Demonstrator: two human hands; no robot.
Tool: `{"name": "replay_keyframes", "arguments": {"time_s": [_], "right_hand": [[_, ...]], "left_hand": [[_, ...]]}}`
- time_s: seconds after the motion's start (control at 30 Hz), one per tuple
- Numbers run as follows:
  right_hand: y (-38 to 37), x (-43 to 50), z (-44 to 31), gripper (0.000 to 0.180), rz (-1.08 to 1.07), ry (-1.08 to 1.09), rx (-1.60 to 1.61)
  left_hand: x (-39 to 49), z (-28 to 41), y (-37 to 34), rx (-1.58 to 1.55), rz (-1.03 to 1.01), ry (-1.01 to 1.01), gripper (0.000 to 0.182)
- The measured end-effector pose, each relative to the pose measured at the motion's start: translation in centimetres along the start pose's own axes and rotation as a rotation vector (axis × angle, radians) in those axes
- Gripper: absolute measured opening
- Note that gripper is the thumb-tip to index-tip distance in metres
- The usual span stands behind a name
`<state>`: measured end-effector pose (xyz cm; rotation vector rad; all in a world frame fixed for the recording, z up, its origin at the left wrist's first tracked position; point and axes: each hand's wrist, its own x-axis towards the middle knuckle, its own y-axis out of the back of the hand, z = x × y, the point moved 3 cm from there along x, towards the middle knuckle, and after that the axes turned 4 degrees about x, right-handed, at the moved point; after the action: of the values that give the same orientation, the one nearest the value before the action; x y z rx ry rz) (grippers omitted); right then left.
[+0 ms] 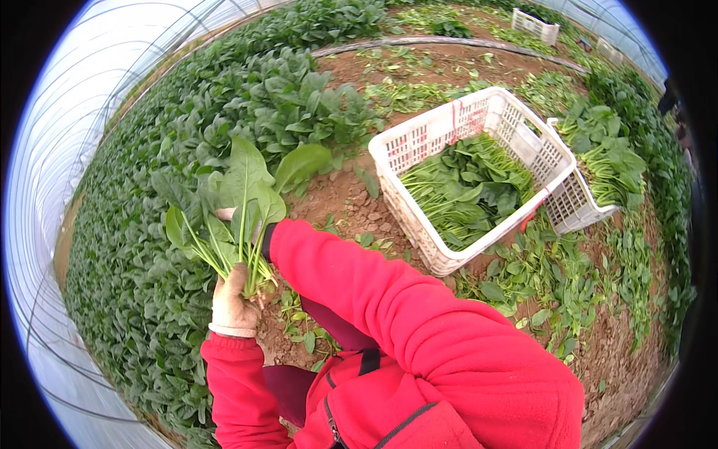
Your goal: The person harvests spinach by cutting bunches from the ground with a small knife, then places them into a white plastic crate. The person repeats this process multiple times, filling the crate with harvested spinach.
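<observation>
A bunch of spinach (244,207) with long pale stems and pinkish roots is gripped near its base by my left hand (233,297), which wears a pale, soil-stained glove. Behind the leaves of that bunch is my right hand (227,214), mostly hidden; only a small part shows between the leaves, so its grip cannot be made out. Dense spinach plants (134,247) grow just beyond both hands. To the right, a white plastic crate (412,227) stands on the soil, partly filled with cut spinach (471,185) laid in bunches.
A second white crate (583,202), heaped with spinach bunches (608,160), stands against the first. Loose leaves (538,280) litter the reddish soil (348,202). A pale hose or pole (426,40) crosses the ground farther back, with another crate (533,27) beyond it. Plastic greenhouse film (67,112) arches at left.
</observation>
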<state>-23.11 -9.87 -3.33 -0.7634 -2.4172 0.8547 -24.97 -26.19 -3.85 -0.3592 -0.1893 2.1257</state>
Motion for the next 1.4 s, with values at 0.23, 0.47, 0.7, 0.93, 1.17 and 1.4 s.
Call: {"name": "replay_keyframes", "arguments": {"time_s": [0.23, 0.47, 0.7, 0.93, 1.17, 1.4], "right_hand": [[9.9, -6.2, -6.6, 0.078, -0.097, -0.603, 0.425], [13.8, -16.0, -12.2, 0.091, -0.178, -0.283, 0.368], [16.0, -14.0, -10.6, 0.049, 0.368, -0.001, 0.621], [21.3, -13.4, -14.6, 0.057, 0.403, 0.236, 0.382], [25.5, -14.7, -18.0, 0.052, 0.615, 0.128, 0.273], [27.5, -16.2, -19.4, 0.03, 0.482, -0.504, 0.477]], "left_hand": [[0.7, 1.3, -5.4, -0.528, -0.118, 0.273, 0.046], [2.6, 1.6, -14.9, 0.308, -0.158, -0.057, 0.046], [3.2, -0.4, -23.0, 1.413, -0.374, -0.512, 0.079], [7.8, -3.2, -26.0, 1.533, -0.388, -0.849, 0.065], [11.4, -6.3, -32.5, 1.436, -0.522, -0.867, 0.063], [10.8, -0.3, -32.9, 1.725, -0.622, -1.326, 0.106]]}}
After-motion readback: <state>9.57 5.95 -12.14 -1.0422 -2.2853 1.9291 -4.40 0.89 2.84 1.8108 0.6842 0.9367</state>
